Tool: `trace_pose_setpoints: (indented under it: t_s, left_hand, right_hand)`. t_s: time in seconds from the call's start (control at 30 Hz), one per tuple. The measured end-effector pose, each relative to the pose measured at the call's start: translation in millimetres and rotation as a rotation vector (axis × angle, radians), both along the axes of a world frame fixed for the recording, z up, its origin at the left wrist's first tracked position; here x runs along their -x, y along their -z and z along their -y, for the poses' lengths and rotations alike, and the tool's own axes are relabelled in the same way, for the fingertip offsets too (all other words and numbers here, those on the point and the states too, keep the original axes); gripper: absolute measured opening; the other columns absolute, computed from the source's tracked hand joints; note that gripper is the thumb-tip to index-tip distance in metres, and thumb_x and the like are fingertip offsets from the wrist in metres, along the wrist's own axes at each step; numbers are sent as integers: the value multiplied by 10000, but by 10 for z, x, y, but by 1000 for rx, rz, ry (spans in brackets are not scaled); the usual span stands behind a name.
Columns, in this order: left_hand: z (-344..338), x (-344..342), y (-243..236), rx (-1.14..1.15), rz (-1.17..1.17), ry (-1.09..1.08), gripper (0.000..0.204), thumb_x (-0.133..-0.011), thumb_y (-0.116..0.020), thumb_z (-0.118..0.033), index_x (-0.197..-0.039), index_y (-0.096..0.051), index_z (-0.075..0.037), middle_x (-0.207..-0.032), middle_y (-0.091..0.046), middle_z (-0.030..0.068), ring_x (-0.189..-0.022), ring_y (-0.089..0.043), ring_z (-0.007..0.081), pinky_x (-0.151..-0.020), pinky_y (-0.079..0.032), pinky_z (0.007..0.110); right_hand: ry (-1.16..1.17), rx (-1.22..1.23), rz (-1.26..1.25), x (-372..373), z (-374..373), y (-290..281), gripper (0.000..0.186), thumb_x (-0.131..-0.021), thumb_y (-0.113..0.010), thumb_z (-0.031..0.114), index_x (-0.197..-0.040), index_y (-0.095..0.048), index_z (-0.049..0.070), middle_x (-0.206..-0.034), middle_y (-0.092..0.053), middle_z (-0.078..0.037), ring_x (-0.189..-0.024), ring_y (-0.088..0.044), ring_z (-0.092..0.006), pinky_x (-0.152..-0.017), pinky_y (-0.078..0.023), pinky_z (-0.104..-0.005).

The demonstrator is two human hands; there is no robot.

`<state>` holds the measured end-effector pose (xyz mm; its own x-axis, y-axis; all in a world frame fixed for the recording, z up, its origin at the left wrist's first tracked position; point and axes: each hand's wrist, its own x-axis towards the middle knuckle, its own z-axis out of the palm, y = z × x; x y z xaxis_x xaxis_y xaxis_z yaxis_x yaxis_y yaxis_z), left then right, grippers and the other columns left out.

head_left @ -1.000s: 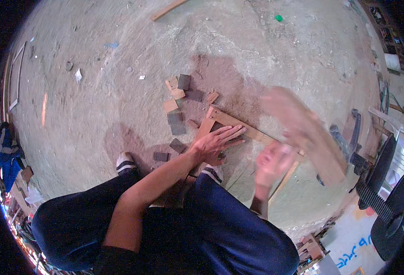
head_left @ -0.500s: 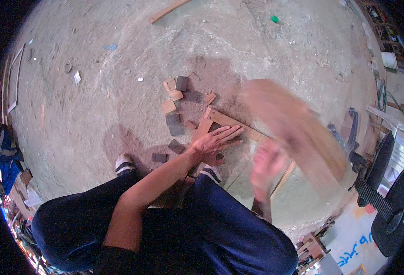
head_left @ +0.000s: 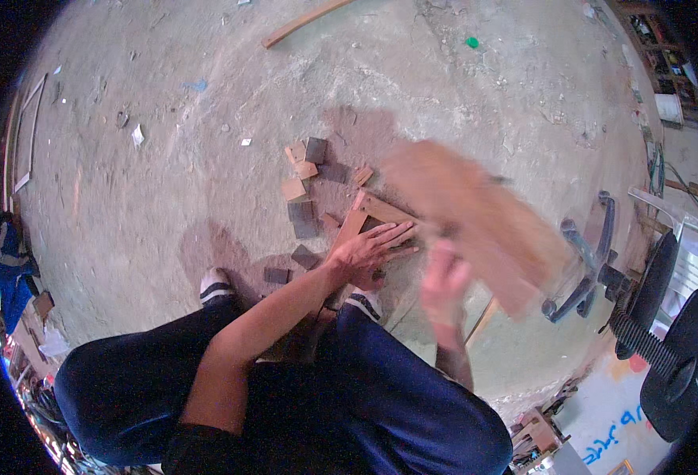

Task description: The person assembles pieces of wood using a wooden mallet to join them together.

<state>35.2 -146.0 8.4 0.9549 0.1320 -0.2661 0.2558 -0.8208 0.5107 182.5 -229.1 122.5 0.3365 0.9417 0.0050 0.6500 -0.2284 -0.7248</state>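
Observation:
My left hand (head_left: 372,249) lies over two wooden strips (head_left: 385,207) that meet at a corner on the floor, its fingers stretched out flat. Closed into a fist and smeared by motion, my right hand (head_left: 446,281) is at the near edge of a large flat wooden piece (head_left: 475,226). That piece slants from upper left to lower right above the floor, too blurred to show its exact kind. Small wooden blocks (head_left: 293,188), some with dark faces, lie left of the strips.
Sawdust (head_left: 361,123) is spread on the concrete floor. A black chair base (head_left: 582,277) lies to the right. One wooden strip (head_left: 309,21) rests at the far side, with a green cap (head_left: 471,43) to its right. My feet (head_left: 216,285) flank the work.
My right hand and the large wooden piece have shifted left, uncovering more of the chair base. My left hand stays on the strips.

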Motion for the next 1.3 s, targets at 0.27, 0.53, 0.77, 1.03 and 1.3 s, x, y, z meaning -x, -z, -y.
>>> trace_pose_setpoints:
  t_s: [0.27,0.53,0.77,1.03,1.3]
  left_hand:
    - [185,32,391,-356,429,-142,1013,-770,-645,-527,-1598,-206,-143,-1679,-72,145,-1551,-91,288,-1267,-79,403]
    - [46,49,136,-48,211,-45,960,-796,-608,-561,-1578,-268,-118,-1650,-196,153,-1543,-128,280,-1266,-79,419]
    - [151,70,194,-56,43,-31,941,-803,-577,-583,-1569,-279,-124,-1621,-282,121,-1526,-173,275,-1268,-73,432]
    - [628,101,976,1485,433,-590,924,-795,-537,-628,-1545,-323,-132,-1605,-335,48,-1507,-223,248,-1272,-67,430]
    - [377,24,633,248,296,-219,899,-776,-577,-602,-1507,-396,-111,-1586,-353,109,-1504,-233,233,-1273,-63,401]
  right_hand:
    - [-620,-178,154,-131,-273,-79,170,-944,-547,169,-850,-611,42,-753,-588,-128,-680,-560,-318,-657,-470,-437]
    - [-14,-144,-20,-60,-124,33,137,-932,-573,149,-963,-625,27,-887,-648,-154,-806,-629,-352,-771,-506,-481]
    - [-370,-40,47,-55,52,357,165,-903,-597,146,-1003,-635,20,-924,-661,-161,-850,-637,-356,-792,-506,-476]
    - [-457,112,386,-298,454,963,222,-870,-624,143,-1049,-647,13,-965,-675,-170,-900,-646,-360,-817,-506,-469]
    - [-431,51,565,-352,300,1190,290,-837,-652,139,-1094,-660,6,-1007,-689,-178,-951,-655,-364,-842,-507,-463]
